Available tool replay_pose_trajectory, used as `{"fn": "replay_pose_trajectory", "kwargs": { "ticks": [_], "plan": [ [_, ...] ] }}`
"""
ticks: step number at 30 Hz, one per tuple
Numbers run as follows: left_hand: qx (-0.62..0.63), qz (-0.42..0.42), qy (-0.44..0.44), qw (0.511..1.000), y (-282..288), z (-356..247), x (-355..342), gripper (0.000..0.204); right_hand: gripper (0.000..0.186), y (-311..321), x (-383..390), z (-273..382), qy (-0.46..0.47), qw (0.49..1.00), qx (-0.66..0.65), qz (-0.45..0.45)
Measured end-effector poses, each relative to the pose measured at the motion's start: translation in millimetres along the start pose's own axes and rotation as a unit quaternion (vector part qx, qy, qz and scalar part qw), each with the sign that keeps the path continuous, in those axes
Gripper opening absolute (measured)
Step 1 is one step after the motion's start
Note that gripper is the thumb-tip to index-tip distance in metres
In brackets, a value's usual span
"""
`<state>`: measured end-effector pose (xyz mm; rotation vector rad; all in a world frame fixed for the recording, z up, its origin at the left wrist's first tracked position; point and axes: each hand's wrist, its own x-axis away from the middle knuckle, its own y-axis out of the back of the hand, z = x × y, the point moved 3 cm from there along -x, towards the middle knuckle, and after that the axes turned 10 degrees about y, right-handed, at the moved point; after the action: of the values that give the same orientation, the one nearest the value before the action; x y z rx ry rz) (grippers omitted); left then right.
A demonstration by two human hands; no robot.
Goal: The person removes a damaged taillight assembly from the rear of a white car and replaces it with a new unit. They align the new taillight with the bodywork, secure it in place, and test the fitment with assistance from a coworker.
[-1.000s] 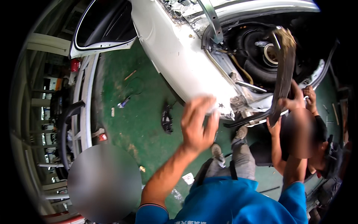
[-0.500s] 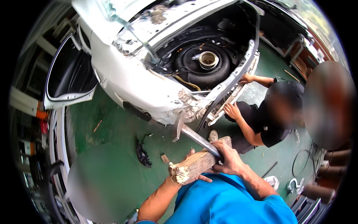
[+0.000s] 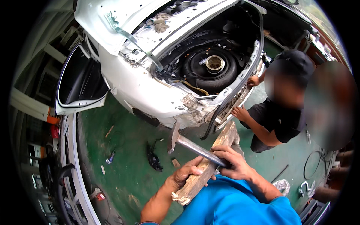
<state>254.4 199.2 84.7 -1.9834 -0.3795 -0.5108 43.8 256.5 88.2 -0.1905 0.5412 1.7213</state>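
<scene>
- Gripping a worn wooden block (image 3: 204, 165) in our left hand (image 3: 186, 175), we have the fingers wrapped round its lower half; the block is long, pale brown and rough, with a splintered, whitish near end just above our blue shirt (image 3: 240, 204).
- We see the block slanting up and to the right, its far end reaching toward the crumpled rear corner of the white car (image 3: 138, 88).
- We hold a hammer (image 3: 187, 144) in our right hand (image 3: 234, 165), fingers clenched on the grey metal shaft where it crosses over the block.
- We note that the hammer's shaft runs up and to the left, ending in a dull metal head (image 3: 173, 137) that hangs over the green floor (image 3: 123, 165), just below the car's dented bodywork.
- We find both tools low in the middle of the view, in front of our chest and near the damaged panel, not touching it.
- We see the open boot above, with a spare wheel (image 3: 212, 67) lying in its well and a loose black rubber seal (image 3: 225, 108) drooping from the edge.
- We share the spot with another person in a black shirt (image 3: 279, 120) crouching at the right, whose two hands rest on the car's rear edge.
- We spot small debris and a dark rag (image 3: 153, 159) on the floor to the left.
</scene>
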Motion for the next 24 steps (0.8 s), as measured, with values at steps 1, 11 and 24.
{"fn": "replay_pose_trajectory", "kwargs": {
  "ticks": [1,11,24],
  "plan": [
    [-0.03,-0.022,-0.013,0.999,1,-4,-3,0.101,0.063,9,-6,1,-0.001,1.0,-0.017,-0.008],
    [-0.236,-0.473,-0.15,0.835,46,7,-84,0.102,0.024,126,-54,-86,-0.23,0.942,-0.208,-0.13],
    [0.063,-0.548,-0.432,0.714,20,-41,-166,0.06,0.028,166,-125,-166,-0.276,0.953,-0.12,0.017]
  ]
}}
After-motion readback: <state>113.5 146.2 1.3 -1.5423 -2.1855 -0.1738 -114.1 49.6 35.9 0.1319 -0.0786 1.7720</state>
